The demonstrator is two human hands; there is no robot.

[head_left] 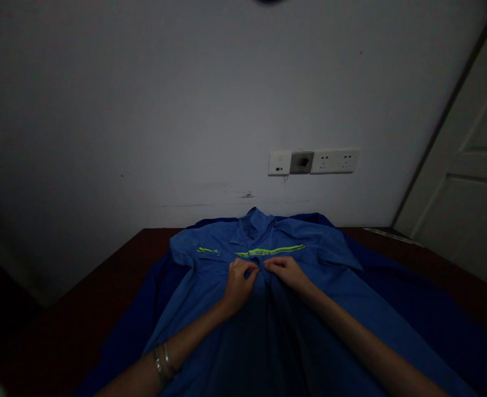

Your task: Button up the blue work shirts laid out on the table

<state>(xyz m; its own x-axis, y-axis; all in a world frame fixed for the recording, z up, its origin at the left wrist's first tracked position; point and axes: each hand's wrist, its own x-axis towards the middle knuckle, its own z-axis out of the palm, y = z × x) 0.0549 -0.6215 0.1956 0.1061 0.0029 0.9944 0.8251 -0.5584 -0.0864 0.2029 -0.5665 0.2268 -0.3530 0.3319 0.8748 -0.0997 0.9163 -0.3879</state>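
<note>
A light blue work shirt (222,275) with a yellow-green reflective strip across the chest lies front up, its collar towards the wall. My left hand (240,278) pinches the edge of its front opening just below the strip. Close by on the other side, my right hand (287,271) has its thumb and fingers pinched on the opposite front edge. The cloth between the two hands is slightly raised. Any button at the fingertips is too small and dark to make out. Under the shirt lies a darker blue garment (396,281), spreading out on both sides.
Both garments rest on a dark red-brown table (114,275) against a pale wall (144,110). Sockets and a switch plate (332,161) are set in the wall. A white door (466,193) stands at the right; a flat strip (392,236) lies near the table's back right corner.
</note>
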